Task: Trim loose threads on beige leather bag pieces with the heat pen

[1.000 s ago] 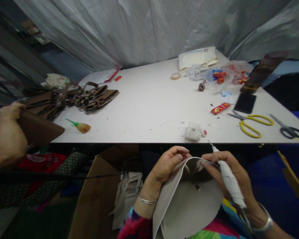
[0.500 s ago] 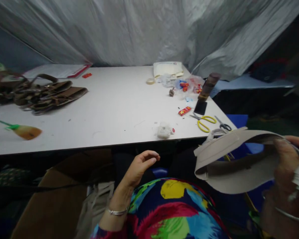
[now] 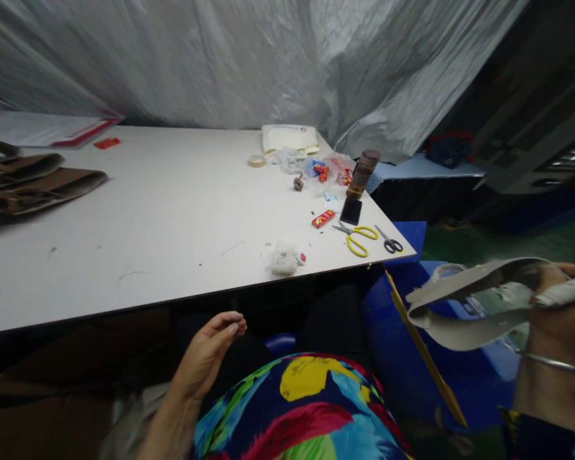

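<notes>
My right hand (image 3: 556, 313), at the far right edge, grips a beige bag (image 3: 479, 332). The bag looks like an open, curved loop of stiff material, with a clear-wrapped part (image 3: 448, 271) at its near end. Something white and wrapped (image 3: 565, 292) lies along the fingers of that hand; whether it is a finger covering cannot be told. Below the table's front edge, my left hand (image 3: 215, 345) hovers with its fingers curled and its thumb drawn against them. Nothing shows between those fingers.
On the white table (image 3: 172, 211) lie yellow-handled scissors (image 3: 359, 236), black scissors (image 3: 390, 241), a phone (image 3: 351, 211), a bottle (image 3: 363, 174), tape (image 3: 256, 161) and a crumpled white wad (image 3: 284, 258). Brown bags (image 3: 48, 188) lie at left. A blue bin (image 3: 397, 358) stands at right.
The view has turned right. My right hand has carried the beige bag rightward, over the blue bin. My left hand has drawn its fingers closer together.
</notes>
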A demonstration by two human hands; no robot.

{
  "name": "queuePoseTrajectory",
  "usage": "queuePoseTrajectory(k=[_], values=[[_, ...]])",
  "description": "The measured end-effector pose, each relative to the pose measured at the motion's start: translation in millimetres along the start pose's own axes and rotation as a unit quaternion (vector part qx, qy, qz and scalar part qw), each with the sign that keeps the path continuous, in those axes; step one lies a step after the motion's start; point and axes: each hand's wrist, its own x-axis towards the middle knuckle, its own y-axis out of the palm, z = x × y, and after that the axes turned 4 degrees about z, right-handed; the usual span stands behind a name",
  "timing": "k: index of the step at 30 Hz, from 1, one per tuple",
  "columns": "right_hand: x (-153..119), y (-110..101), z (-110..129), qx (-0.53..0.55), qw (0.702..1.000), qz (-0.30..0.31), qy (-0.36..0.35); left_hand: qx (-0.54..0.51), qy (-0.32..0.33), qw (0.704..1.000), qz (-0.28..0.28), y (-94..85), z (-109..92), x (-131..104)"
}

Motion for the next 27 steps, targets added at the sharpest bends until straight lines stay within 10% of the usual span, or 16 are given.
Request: queuePoseTrajectory(k=[5, 17, 27], values=[[-5, 4, -8, -0.051, 0.994, 0.08, 0.053, 0.0, -0.025, 1.0, -0.015, -2.3, 6, 4], [-11, -2, -7, -0.02, 0.998, 0.064, 0.016, 0.002, -0.049, 0.999, -0.023, 7.1, 15, 7], [-36, -55, 84, 0.082, 0.991, -0.006, -0.101, 0.066, -0.195, 0.939, 0.276, 169.3, 39, -17]])
